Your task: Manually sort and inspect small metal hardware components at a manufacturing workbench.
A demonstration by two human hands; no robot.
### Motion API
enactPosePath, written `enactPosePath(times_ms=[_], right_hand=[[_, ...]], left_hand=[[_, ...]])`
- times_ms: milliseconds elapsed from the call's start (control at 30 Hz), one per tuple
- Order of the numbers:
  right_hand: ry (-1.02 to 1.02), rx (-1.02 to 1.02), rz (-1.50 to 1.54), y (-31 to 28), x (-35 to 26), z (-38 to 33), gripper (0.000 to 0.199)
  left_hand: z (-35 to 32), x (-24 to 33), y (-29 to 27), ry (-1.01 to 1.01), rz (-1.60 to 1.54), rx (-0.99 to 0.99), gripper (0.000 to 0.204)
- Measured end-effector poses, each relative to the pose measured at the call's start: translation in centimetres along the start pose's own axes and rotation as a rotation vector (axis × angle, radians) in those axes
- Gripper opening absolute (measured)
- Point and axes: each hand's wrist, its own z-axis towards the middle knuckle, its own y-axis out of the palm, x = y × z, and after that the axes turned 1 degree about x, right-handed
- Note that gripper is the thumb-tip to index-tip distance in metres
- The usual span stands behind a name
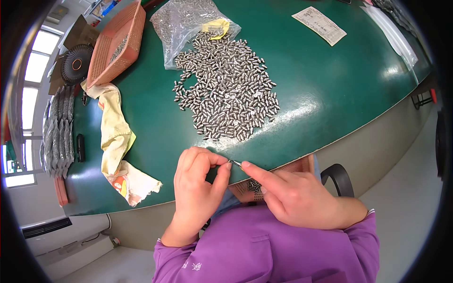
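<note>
At the table's near edge my left hand (197,175) is closed, with thumb and forefinger pinching a tiny metal part (230,162). My right hand (297,194) is closed too, its forefinger stretched along a slim pointed metal piece (237,164) that meets the part. The fingers cover most of this piece, so its kind does not show. Beyond both hands lies a wide heap of small silvery metal parts (226,89), bullet-shaped, on the green tabletop (321,99). Under my right hand, at lap height, a pinkish perforated basket (293,166) holds more metal parts.
A clear plastic bag (181,21) of parts adjoins the heap. On the left are an orange basket (134,45), a yellowish cloth (113,122), a black marker (80,147) and stacked filled bags (59,132). A paper slip (320,25) lies far right; a black chair armrest (338,179) stands right.
</note>
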Motion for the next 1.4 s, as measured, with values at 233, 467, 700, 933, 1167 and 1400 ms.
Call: enactPosePath(times_ms=[233,467,700,933,1167,1400], right_hand=[[0.005,-0.025,-0.008,0.0,-0.1,0.2,0.053],[0.010,-0.119,-0.061,-0.6,-0.7,0.6,0.056],[0.023,-0.019,0.054,-0.6,0.1,0.2,0.056],[0.142,-0.049,0.095,-1.3,0.1,-0.2,0.058],[0.067,-0.014,0.024,-0.5,0.4,-0.1,0.056],[0.033,0.029,0.019,0.1,0.1,0.2,0.052]], left_hand=[[0.0,-0.4,0.1,0.021,-0.012,0.018,0.018],[0.2,-0.3,-0.2,0.054,0.000,-0.007,0.018],[-0.2,0.1,-1.6,0.100,-0.114,-0.201,0.017],[1.9,-1.3,-0.1,0.135,0.186,0.135,0.016],[1.6,-0.6,-0.2,0.035,0.071,-0.018,0.017],[0.7,-0.3,-0.1,0.037,0.007,-0.030,0.018]])
